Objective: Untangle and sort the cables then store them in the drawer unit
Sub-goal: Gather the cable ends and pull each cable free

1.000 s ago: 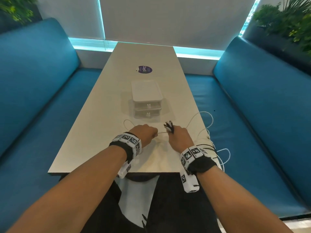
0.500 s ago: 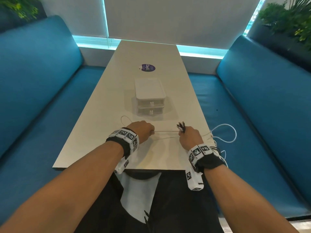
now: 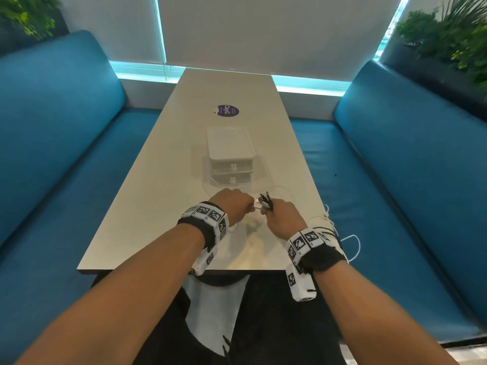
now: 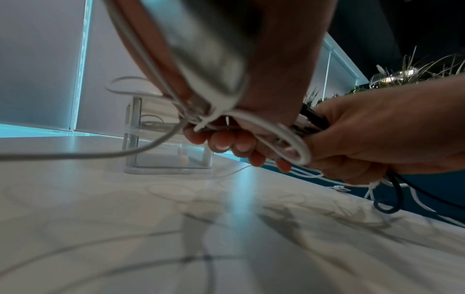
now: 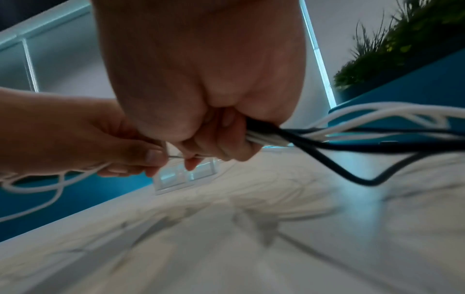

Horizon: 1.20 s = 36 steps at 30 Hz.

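Observation:
My left hand [image 3: 234, 204] grips coils of a white cable [image 4: 284, 137] near the table's front edge. Close beside it my right hand [image 3: 279, 214] grips a bundle of black and white cables [image 5: 289, 137], whose plug ends [image 3: 264, 200] stick up between the two hands. The bundle's loose lengths [image 3: 350, 243] trail off the table's right edge onto the seat. A thin strand [image 5: 176, 156] runs between the two hands. The small clear two-drawer unit [image 3: 230, 156] stands just beyond the hands, both drawers closed; a coiled cable shows in its upper drawer [image 4: 153, 124].
The long pale table [image 3: 158, 206] runs away from me between two blue benches [image 3: 52, 154]. A purple round sticker [image 3: 228, 111] lies beyond the drawer unit. Planters [image 3: 448, 48] stand behind the bench backs. A white cable loop [image 3: 208, 184] lies left of the unit.
My hands have come together: the stretch of white cable pulled taut between them half a second ago is now only a short strand. The cable loop off the right edge has shrunk.

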### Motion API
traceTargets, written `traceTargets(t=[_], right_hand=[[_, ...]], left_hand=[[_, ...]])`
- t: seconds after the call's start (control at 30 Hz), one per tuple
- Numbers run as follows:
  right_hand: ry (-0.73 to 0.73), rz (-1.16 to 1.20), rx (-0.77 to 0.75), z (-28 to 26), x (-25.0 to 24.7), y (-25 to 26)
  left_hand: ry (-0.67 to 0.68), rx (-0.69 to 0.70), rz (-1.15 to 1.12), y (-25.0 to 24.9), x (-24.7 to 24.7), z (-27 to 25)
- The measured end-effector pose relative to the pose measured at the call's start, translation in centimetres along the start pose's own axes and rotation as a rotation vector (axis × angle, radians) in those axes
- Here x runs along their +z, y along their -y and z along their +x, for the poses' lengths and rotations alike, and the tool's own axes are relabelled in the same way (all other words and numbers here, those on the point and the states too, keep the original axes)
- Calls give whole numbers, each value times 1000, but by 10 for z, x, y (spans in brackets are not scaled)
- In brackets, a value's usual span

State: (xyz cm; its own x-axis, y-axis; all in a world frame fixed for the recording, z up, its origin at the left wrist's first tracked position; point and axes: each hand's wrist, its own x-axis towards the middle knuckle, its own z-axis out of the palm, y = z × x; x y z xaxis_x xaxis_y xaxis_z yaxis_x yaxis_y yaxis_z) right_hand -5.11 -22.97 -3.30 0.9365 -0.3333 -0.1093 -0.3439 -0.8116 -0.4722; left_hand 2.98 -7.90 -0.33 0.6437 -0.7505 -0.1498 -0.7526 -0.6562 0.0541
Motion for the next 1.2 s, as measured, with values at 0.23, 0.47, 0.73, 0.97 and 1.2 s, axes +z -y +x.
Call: traceTargets(t=[0.23,0.47,0.73,0.97,1.2], right_hand=[[-83,-102,173,0,-11,-25],[-70,33,-31,-10,1,8],[-127,-33,86,-3,-18,-5],[-205,-84,161,-7,-16,-11],[-64,-31,-24,-2,0,17]], left_hand=[[23,-40,-13,21,-1,1],[-61,66,-59,11,7,11],[-79,49,-42,20,9,10],[-79,28,-12,20,14,5],[-65,11,3,-8,8,14]])
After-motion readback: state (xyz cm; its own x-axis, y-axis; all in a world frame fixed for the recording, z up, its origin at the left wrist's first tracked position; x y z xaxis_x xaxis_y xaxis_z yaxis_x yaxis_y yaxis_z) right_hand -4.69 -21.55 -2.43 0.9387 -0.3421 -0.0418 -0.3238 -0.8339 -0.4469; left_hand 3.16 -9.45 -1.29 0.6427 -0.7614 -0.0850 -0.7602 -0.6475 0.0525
